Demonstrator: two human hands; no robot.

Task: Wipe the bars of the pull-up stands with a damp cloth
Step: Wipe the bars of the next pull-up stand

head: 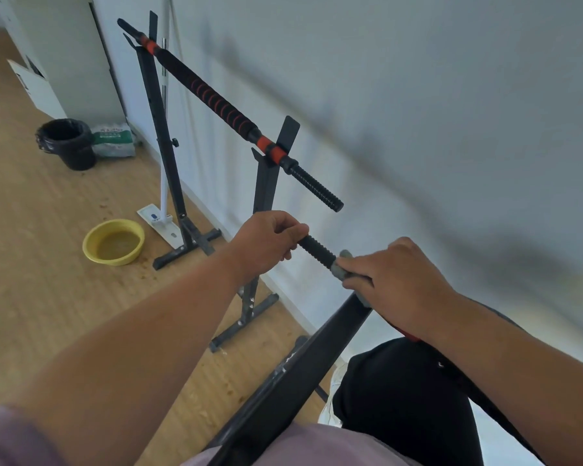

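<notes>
Wood floor (41,297), pale wall behind. Near bar (317,252): left hand (266,240) curled round its end; right hand (394,280) just beyond, clamped on grey cloth (342,264) wrapped against the bar. Bare ribbed stretch between both grips. Second bar (216,102) well beyond, on its stands.

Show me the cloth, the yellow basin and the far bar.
cloth (340,266): head view, grey fold showing under the right hand's fingers.
yellow basin (91,237): head view, left rim.
far bar (216,102): head view, middle of the red-and-black foam grip.
</notes>
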